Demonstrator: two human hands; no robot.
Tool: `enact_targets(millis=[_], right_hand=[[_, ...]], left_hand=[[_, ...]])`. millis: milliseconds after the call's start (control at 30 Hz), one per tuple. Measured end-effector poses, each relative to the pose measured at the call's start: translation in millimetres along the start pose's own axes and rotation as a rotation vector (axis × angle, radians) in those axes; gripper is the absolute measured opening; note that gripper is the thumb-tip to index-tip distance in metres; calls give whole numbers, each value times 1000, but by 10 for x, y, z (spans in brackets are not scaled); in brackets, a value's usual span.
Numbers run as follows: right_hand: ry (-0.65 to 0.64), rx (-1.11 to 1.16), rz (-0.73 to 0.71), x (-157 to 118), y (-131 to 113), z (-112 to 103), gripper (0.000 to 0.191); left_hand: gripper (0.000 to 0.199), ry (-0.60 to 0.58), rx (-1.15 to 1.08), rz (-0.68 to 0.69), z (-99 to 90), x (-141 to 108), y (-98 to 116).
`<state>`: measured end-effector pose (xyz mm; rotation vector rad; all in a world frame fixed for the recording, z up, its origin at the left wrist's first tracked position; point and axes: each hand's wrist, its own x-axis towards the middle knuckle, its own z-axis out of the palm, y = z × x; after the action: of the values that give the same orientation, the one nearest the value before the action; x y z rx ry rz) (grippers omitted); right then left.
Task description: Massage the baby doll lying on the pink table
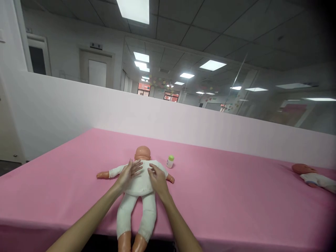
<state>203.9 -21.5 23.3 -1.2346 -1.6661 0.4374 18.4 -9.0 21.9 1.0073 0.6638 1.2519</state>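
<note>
A baby doll (140, 184) in a white cloth suit lies on the pink-covered table, the back of its bare head turned up and its legs pointing toward me. Its arms stretch out to both sides. Over the left of its upper back is my left hand (128, 175), open, with the fingers extended. My right hand (158, 179) is at the right side of the back, its fingers apart and slightly bent, holding nothing. Whether either palm presses on the cloth I cannot tell. Just past the doll's right-hand shoulder stands a small white bottle (170, 163) with a green cap.
The pink table cover (225, 199) reaches a low white wall (183, 122) with glass above it. At the far right lies another doll (316, 179) in white clothes, partly cut off by the frame. The first doll's feet hang past the table's front edge.
</note>
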Motion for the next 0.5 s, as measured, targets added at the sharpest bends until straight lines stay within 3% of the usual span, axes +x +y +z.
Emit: enact_targets(millis=[200, 367, 500], right_hand=[[-30, -172, -78, 395, 68, 65, 32], [-108, -360, -160, 502, 260, 186, 27], [-127, -524, -130, 525, 364, 288, 24]], left_hand=[[39, 186, 669, 374, -127, 423, -64], [30, 220, 1109, 338, -216, 546, -208], [31, 182, 1353, 316, -232, 579, -249]])
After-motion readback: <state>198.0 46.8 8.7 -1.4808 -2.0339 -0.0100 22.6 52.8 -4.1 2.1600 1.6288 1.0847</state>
